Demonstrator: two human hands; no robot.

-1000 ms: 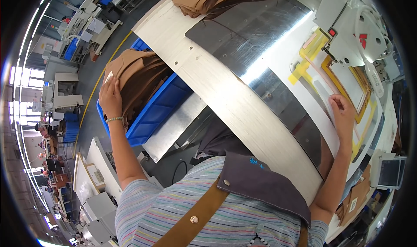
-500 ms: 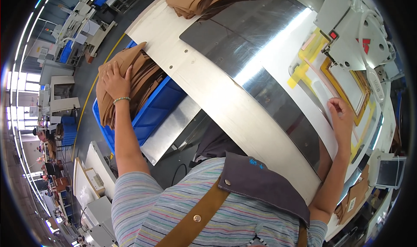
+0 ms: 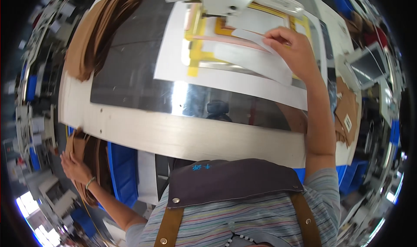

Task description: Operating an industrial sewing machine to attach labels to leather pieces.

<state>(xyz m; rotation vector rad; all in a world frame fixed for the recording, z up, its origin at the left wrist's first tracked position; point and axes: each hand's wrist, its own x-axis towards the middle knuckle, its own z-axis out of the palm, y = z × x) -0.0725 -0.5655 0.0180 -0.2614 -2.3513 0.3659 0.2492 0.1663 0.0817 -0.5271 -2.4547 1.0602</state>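
Note:
My left hand [image 3: 77,169] lies on a stack of brown flat pieces [image 3: 90,158], cut like panels and standing on edge in a blue bin [image 3: 123,173] at the table's left end. Its fingers are stretched out along the outer side of the stack. Over the machine bed, my right hand [image 3: 293,51] pinches the edge of a thin white sheet [image 3: 278,66], which is lifted and curved. Beneath the sheet lies a yellow-edged clamp frame [image 3: 223,27] with yellow tape [image 3: 193,66], under the white head of a sewing machine [image 3: 217,6].
Another brown stack [image 3: 89,38] sits on the table's far left, beside a dark shiny plate [image 3: 130,69]. A pale table edge [image 3: 195,136] runs before me. To the right are a grey screen [image 3: 369,66] and more brown pieces [image 3: 347,110].
The view has swung right, bringing the machine to the middle. My right hand has raised the white sheet off the frame area. My left hand stays at the brown stack.

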